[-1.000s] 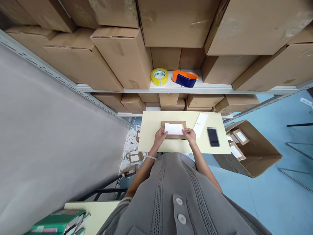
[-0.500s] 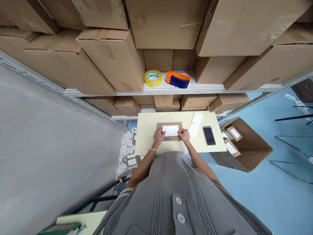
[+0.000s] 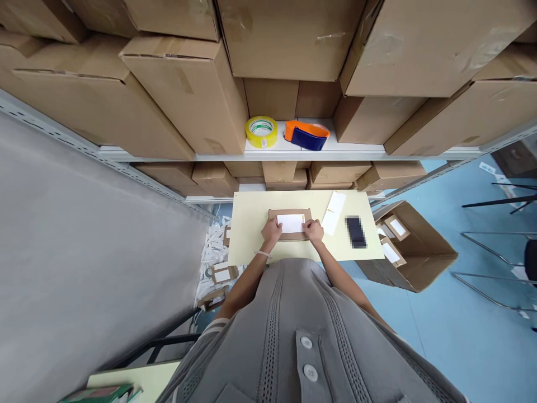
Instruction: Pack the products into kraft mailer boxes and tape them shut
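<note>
Fingers [image 3: 277, 226] pinched together, their tips too small to make out fully, the left hand [image 3: 272, 231] and right hand [image 3: 313, 230] hold opposite ends of one white label [image 3: 291, 223], long axis running left to right, just below the frame's centre, over one partly hidden box [image 3: 289, 212], with one paper strip [image 3: 334, 212] to the right.

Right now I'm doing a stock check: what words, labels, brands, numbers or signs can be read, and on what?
No text is readable.
Tape roll: green print, too small.
White label over the parcel: marks too small.
White strip on the table: marks too small.
Packet labels in the open box: too small.
Dark thing: pixelated.
</note>
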The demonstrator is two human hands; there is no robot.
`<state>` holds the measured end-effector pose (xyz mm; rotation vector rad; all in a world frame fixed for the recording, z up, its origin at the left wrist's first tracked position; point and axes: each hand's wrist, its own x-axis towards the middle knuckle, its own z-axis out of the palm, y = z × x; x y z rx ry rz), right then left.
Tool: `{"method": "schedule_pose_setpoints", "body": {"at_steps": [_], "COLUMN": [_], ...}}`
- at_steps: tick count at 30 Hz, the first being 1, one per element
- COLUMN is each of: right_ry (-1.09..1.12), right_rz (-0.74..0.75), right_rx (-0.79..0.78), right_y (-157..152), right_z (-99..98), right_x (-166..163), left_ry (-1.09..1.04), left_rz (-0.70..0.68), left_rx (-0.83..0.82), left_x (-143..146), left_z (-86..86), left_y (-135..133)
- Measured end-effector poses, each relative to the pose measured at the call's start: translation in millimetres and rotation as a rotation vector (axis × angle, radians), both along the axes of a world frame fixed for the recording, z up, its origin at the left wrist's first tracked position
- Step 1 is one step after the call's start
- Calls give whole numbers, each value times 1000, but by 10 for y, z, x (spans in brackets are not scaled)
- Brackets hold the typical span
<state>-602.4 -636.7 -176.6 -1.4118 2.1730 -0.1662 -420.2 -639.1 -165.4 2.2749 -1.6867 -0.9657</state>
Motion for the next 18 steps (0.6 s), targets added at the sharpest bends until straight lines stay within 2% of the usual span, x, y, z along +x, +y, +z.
{"method": "schedule_pose_setpoints", "body": {"at_steps": [7, 10, 13, 15, 18], "right_ry": [59, 125, 149, 134, 155], "right_rz": [9, -21, -2, 68, 213], "right_rx": [23, -14, -131, -224, -302], "right_y": [-19, 20, 82, 113, 136], "right_z": [2, 5, 11, 8, -29], "right_x": [67, 15, -74, -95, -18], "left_ry": [-44, -47, -59, -85, -106], "left_rz": [-18, 64, 131, 103, -66], "left_rx": [-27, -48, -106, -208, -366], "left_x": [-59, 59, 262, 348, 309], "left_z": [-12, -9, -19, -36, -90], "left_y": [18, 48, 94, 129, 175]}}
